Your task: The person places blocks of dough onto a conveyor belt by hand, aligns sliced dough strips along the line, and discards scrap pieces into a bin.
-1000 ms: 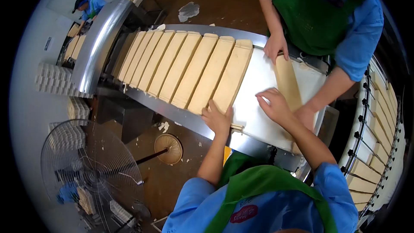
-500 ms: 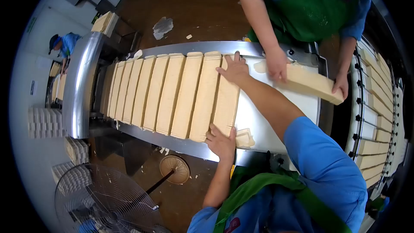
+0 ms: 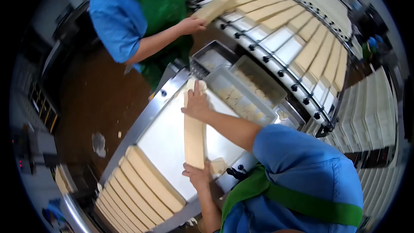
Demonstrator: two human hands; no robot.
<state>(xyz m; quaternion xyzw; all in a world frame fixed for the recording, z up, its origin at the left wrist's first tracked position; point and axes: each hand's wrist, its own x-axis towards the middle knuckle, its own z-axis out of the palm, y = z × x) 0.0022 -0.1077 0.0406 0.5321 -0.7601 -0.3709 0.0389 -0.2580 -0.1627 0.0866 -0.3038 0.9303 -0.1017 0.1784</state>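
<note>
A long pale slab [image 3: 195, 140] lies on the white belt [image 3: 161, 146], apart from the row of slabs [image 3: 142, 185] at the lower left. My left hand [image 3: 198, 176] grips the slab's near end. Over its far end lies my right hand [image 3: 197, 105], fingers on its top and side. A thin offcut [image 3: 217, 165] rests beside the near end, and another scrap [image 3: 199, 85] is at the far end. Across the belt, a co-worker [image 3: 164, 13] holds another slab [image 3: 215, 7] with both hands at a second conveyor.
Bins with scraps [image 3: 246, 103] stand beyond the belt's end. The second conveyor [image 3: 276, 45], with black knobs along its rail, carries several slabs at the upper right. White stacked trays [image 3: 366, 112] are at the right. A person is partly visible at the lower left.
The view has swung to the right. Both my hands now hold a slab separated from the row. The co-worker has turned and carried another slab to the second conveyor.
</note>
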